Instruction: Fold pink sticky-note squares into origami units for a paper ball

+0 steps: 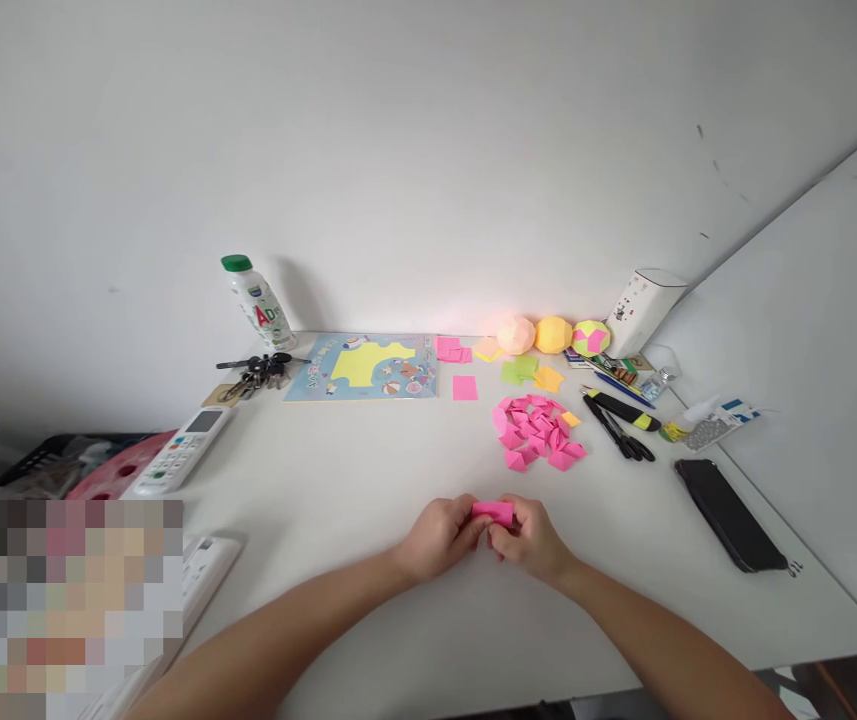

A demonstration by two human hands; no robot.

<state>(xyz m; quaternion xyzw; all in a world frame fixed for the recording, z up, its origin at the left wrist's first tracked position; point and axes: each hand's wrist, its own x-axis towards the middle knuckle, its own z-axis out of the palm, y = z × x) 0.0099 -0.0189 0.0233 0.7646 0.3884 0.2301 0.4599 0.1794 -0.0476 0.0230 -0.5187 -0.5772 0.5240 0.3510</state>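
A folded strip of pink paper (494,513) is held level above the front part of the white table. My left hand (439,537) pinches its left end, and my right hand (531,540) grips the right end, the fingertips of both nearly touching. Beyond my hands lies a heap of folded pink paper pieces (537,430). A flat pink square (465,388) rests behind them, near more pink sheets (453,349). Green slips (519,369) and orange slips (548,379) are beside it. Three paper balls (553,335) stand in a row by the wall.
At the left are a bottle (259,305), keys (263,372), a remote (184,450) and a power strip (207,575). A blue booklet (308,385) lies at the back. Scissors (619,430), a cutter (623,410), a white container (644,312) and a black pouch (730,515) are on the right.
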